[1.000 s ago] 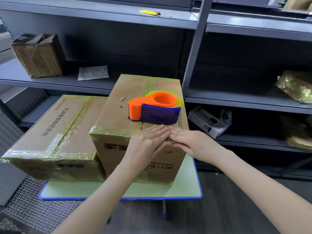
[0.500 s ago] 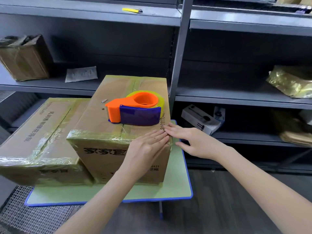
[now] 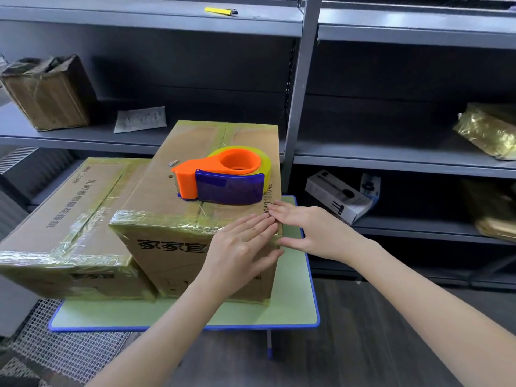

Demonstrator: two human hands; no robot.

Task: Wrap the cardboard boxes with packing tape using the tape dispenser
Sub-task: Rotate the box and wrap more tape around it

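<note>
Two taped cardboard boxes stand on a small green table [image 3: 290, 317]. The taller box [image 3: 173, 241] is in the middle and the lower box [image 3: 69, 213] is at its left. An orange and purple tape dispenser [image 3: 223, 177] with a yellowish tape roll lies on top of the taller box. My left hand [image 3: 243, 247] lies flat with straight fingers on the front face near the box's top right corner. My right hand [image 3: 310, 230] presses that same corner from the right side, fingers straight, thumb below the edge. Neither hand holds anything.
Grey metal shelving [image 3: 301, 88] stands right behind the table. On it are a worn taped box [image 3: 47, 93] at the left, a paper sheet [image 3: 139, 118], a yellow cutter [image 3: 220, 11] up top, a white product box [image 3: 340, 196] and gold-wrapped parcels [image 3: 488, 129] at the right. Wire mesh [image 3: 64, 350] lies at the lower left.
Both hands slid rightwards along the taller box's front top edge to its right corner. My view shifted, so the boxes sit further left. The dispenser stayed in place on the box.
</note>
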